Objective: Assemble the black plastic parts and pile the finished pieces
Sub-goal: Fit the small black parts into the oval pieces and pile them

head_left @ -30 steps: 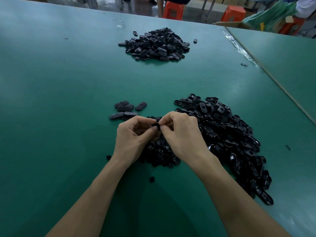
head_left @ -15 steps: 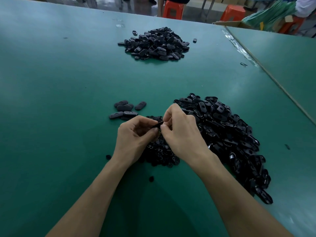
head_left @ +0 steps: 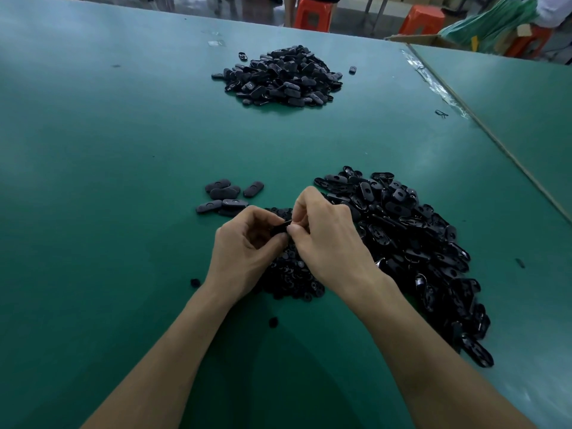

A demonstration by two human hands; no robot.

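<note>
My left hand (head_left: 244,249) and my right hand (head_left: 328,236) meet over the near middle of the green table (head_left: 108,181), both pinching one small black plastic part (head_left: 281,227) between fingertips. Beneath them lies a heap of small black round pieces (head_left: 291,277). To the right spreads a big heap of black oval shells (head_left: 418,243). A small group of finished oval pieces (head_left: 226,196) lies just left of and beyond my hands. How the held part fits together is hidden by my fingers.
A second large pile of black oval pieces (head_left: 281,77) sits far across the table. Stray small black bits (head_left: 273,322) lie near my forearms. A seam to a neighbouring table (head_left: 483,125) runs along the right. Orange stools (head_left: 312,13) stand beyond the far edge.
My right hand's fingers have lifted and shifted on the black part held between both hands; the hands stay in the same place over the small pieces.
</note>
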